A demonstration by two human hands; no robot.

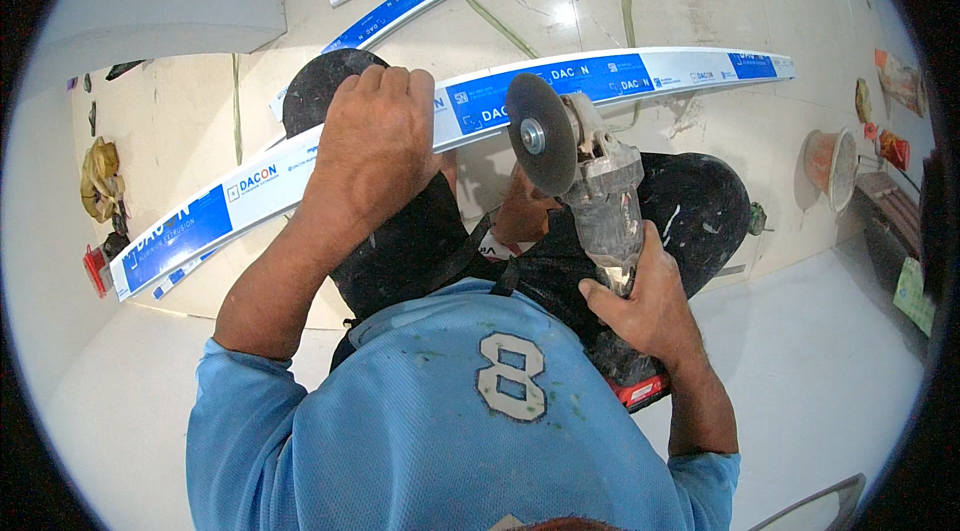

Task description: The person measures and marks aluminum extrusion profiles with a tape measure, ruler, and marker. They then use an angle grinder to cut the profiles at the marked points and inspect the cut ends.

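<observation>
The left grip [378,131] is clasping the strip [470,109], likely steadying it. The right grip [648,296] is holding the grinder [610,201], probably controlling its disc [550,141].

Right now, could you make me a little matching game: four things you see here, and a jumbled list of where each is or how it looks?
Things:
1. grinder
2. disc
3. long strip
4. bucket

Places and looks:
A. near the picture's right edge
B. held in the left hand
C. dark, flat and round
D. held in the right hand

Right pairs: 1-D, 2-C, 3-B, 4-A.
</observation>
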